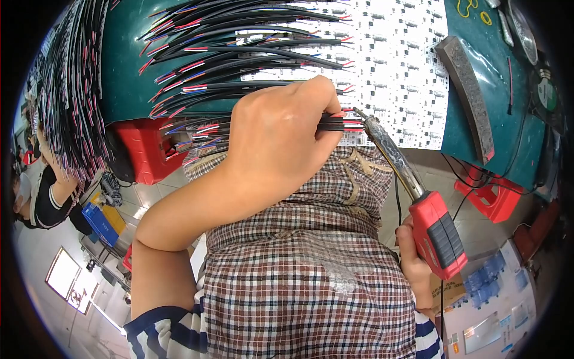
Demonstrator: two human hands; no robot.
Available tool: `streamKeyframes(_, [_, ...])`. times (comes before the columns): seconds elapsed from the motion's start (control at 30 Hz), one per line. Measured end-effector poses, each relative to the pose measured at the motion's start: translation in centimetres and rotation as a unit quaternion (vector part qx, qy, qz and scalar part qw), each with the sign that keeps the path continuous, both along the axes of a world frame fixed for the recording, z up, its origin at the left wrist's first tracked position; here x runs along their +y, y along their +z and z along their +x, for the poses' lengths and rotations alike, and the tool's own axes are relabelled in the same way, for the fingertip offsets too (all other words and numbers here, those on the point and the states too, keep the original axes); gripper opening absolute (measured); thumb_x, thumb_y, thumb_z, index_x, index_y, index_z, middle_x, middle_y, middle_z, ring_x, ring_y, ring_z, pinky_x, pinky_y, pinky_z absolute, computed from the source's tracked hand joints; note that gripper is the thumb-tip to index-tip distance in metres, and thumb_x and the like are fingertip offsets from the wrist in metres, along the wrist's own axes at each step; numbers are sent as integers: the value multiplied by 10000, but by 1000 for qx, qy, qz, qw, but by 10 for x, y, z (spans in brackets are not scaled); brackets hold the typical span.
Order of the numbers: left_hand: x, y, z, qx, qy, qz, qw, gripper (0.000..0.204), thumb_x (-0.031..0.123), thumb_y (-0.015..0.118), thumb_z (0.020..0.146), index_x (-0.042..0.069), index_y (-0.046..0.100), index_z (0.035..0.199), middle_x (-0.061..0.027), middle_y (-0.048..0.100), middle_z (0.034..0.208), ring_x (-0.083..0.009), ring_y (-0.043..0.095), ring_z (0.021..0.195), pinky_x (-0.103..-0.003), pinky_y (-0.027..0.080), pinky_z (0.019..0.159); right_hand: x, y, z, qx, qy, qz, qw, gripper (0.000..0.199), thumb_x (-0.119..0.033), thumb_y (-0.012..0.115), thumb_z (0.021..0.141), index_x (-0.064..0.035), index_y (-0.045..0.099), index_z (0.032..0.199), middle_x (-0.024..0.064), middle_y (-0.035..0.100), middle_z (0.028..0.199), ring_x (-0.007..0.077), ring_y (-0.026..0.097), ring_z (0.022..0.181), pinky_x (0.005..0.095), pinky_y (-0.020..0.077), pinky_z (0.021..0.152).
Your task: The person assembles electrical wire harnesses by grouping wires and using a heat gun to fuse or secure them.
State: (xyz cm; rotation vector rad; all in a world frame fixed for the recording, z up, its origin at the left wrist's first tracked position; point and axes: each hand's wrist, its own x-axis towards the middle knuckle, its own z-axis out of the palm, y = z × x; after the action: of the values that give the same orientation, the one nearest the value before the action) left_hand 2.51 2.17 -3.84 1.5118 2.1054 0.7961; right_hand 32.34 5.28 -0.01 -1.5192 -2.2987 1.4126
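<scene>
My left hand (281, 128) is closed around several thin black cables (335, 124) at the near edge of the table. Their red and white wire ends stick out to the right of my fingers, over a white circuit board panel (412, 66). In my right hand (411, 254) is a soldering iron (439, 236) with a red and black handle. Its tip points up and left, close to the wire ends; whether it touches them I cannot tell. More black cables (257, 57) lie in rows across the panel, beyond my left hand.
A grey bar (469, 99) lies right of the panel on the green table (128, 60). Many cables (75, 90) hang over the left edge. Red stools (146, 152) stand below on both sides. Another person (51, 197) is at the far left. Dark cords (472, 179) hang at right.
</scene>
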Motion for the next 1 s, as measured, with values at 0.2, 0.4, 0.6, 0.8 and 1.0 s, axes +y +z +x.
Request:
streamKeyframes(0.2, [0,-1,0,1,-5,4,1000,139,62,779,758,74,656,823,-54,705,733,-210,690,631,-294,487,550,1,2,1,15,-9,20,1000,270,-133,797,803,-20,703,1029,149,696,939,332,701,806,389,550,717])
streamKeyframes(0.4, [1,0,-1,3,-7,2,1000,148,70,780,752,81,656,831,-46,701,723,-206,687,627,-294,485,547,-1,6,8,-15,-10,-1,1000,258,-169,791,824,-32,713,1029,153,705,960,349,705,836,396,555,747])
streamKeyframes(0.6, [3,0,-4,-22,-3,10,1000,138,90,790,782,69,659,820,-43,684,698,-183,652,578,-288,471,538,-1,4,3,-3,-24,-4,1000,248,-164,792,827,-29,712,1019,155,710,962,346,711,845,397,558,765])
streamKeyframes(0.8, [6,1,-8,-55,-6,-17,998,133,118,797,821,52,684,845,-48,653,675,-149,603,557,-275,458,540,0,2,2,-5,-14,-2,1000,264,-158,799,820,-28,709,1032,157,707,966,342,711,846,399,558,763])
streamKeyframes(1.0, [6,2,-10,-53,-10,-14,998,134,121,796,820,49,684,834,-44,641,669,-144,586,549,-275,447,531,-1,6,9,-24,-5,-3,1000,265,-193,791,841,-23,696,1020,155,693,937,344,700,812,398,553,728])
